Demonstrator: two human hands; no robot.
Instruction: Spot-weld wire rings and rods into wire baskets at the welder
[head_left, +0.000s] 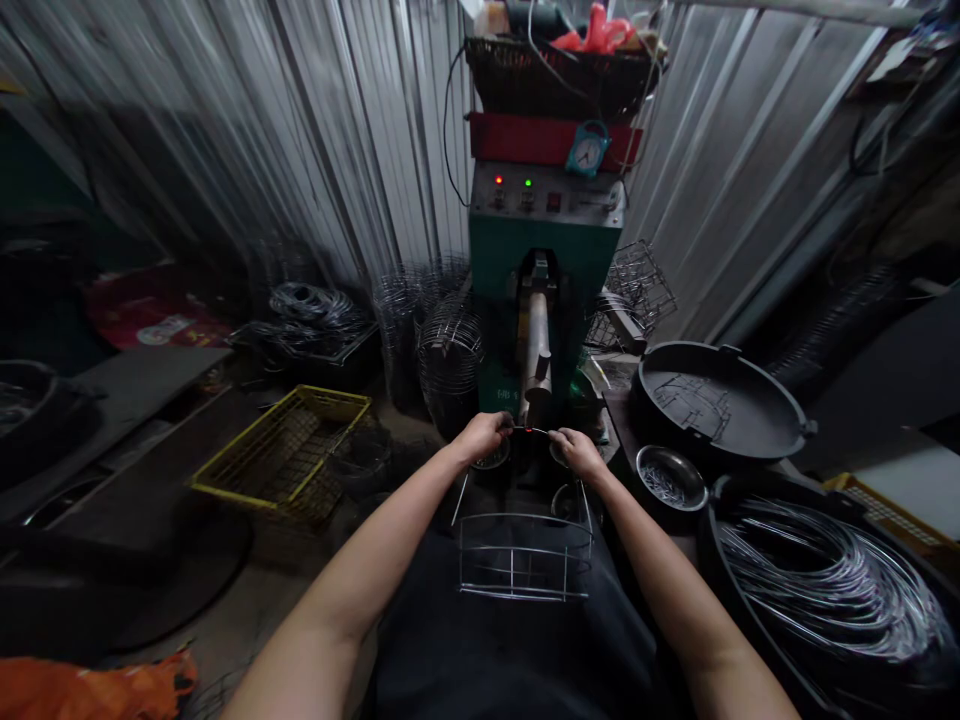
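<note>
In the head view, my left hand and my right hand are closed, pinching the two sides of thin wire at the top of a wire frame. The frame is an open basket shape of curved and straight wires, and it hangs down over my dark apron. Between my hands the wire sits under the lower tip of a metal electrode arm, where a small spot glows red. That arm belongs to a green welding machine with red and green lights lit.
To the right are a round black pan with wire pieces, a metal bowl of short pieces, and a tub of wire hoops. A yellow wire crate stands left. Round wire grids lean beside the machine.
</note>
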